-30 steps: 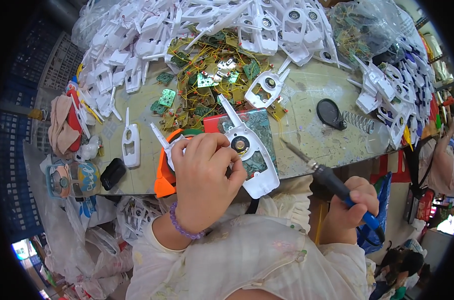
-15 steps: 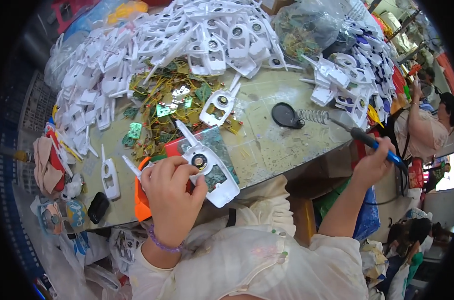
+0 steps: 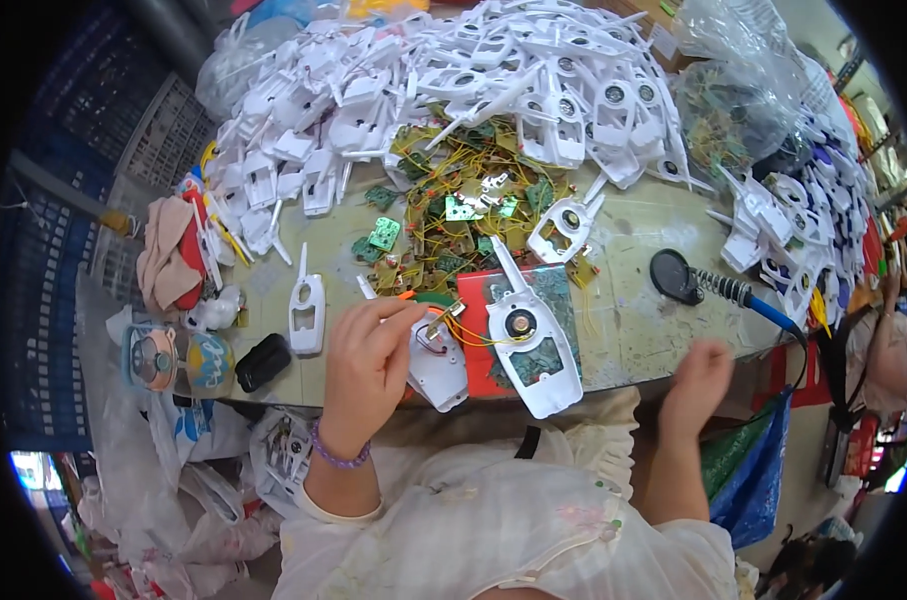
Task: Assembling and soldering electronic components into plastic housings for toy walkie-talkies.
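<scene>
My left hand [image 3: 368,365] is closed in a pinch on a small brass-coloured piece with wires [image 3: 445,320]. Beneath it lies a white antenna-shaped plastic housing [image 3: 438,372], its red and yellow wires showing. Beside that, another white housing with a round speaker [image 3: 535,350] rests on a red-edged board [image 3: 481,375]. My right hand [image 3: 698,385], smeared by motion, hovers at the table's front edge, away from the soldering iron [image 3: 768,312]. The iron sits in its coiled stand [image 3: 718,286], whose round black base [image 3: 675,277] is on the table.
Behind the work area lie a tangle of wired circuit boards [image 3: 473,225] and a large heap of white housings [image 3: 423,80]. A lone housing [image 3: 306,312], a black case [image 3: 263,362] and a clear jar [image 3: 153,358] are on the left. More housings [image 3: 773,220] are piled at right.
My right hand has let go of the soldering iron, which now sits in the stand. The speaker housing is now apart from my left hand, which has hold of the small wired piece. The view has shifted.
</scene>
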Tool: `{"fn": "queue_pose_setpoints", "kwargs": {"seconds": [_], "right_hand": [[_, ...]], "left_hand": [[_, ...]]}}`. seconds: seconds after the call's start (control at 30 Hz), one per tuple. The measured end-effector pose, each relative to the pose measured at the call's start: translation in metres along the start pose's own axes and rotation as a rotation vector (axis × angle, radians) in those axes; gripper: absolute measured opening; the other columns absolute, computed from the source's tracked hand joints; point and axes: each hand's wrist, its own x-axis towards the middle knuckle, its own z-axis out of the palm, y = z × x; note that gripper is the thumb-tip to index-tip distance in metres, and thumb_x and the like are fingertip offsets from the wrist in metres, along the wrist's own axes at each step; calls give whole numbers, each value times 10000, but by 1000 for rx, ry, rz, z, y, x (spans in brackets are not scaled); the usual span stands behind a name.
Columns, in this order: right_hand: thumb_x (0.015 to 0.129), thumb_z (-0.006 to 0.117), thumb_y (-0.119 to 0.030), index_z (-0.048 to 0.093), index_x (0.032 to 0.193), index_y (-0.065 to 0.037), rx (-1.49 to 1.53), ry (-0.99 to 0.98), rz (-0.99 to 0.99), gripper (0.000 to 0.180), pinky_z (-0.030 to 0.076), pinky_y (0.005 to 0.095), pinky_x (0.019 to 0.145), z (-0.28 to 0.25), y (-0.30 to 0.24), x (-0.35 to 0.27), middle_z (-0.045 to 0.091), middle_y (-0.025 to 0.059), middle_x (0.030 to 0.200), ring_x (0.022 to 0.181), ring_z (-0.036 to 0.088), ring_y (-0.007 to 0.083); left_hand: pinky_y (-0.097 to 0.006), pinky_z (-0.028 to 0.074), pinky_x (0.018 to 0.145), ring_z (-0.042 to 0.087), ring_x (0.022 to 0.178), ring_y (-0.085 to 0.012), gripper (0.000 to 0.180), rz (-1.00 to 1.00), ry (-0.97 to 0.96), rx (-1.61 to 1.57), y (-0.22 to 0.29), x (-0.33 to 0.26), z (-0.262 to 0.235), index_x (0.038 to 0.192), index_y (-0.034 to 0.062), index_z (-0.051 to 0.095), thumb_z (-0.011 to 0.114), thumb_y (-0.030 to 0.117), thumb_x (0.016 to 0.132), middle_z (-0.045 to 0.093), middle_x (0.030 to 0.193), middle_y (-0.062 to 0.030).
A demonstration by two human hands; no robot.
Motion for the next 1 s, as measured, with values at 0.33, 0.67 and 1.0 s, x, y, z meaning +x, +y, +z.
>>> {"fn": "queue_pose_setpoints", "kwargs": {"seconds": [0.33, 0.67, 1.0], "right_hand": [[733, 737, -130, 654, 1059, -50, -410, -843, -645, 346, 451, 331, 490, 62, -79, -60, 615, 98, 739, 589, 588, 234], [721, 590, -71, 653, 1085, -26, -345, -785, -1209, 372, 532, 333, 689, 116, -90, -66, 578, 221, 1168, 942, 634, 321], [761, 575, -160, 647, 1042, -8, -355, -1087, -1652, 327, 469, 406, 912, 139, -81, -83, 532, 131, 1243, 1102, 543, 285]], "left_hand": [[-376, 492, 817, 595, 991, -286, 386, 254, -289, -177, -30, 30, -7, 1011, 119, 675, 593, -72, 686, 628, 1096, -80], [-367, 496, 723, 609, 878, -257, 302, 198, -63, 145, -40, -8, -23, 935, 77, 675, 639, -19, 651, 634, 946, -56], [-380, 449, 881, 584, 973, -261, 258, 19, -8, -5, -50, -31, -15, 994, 31, 637, 598, -4, 741, 625, 1022, -77]]}}
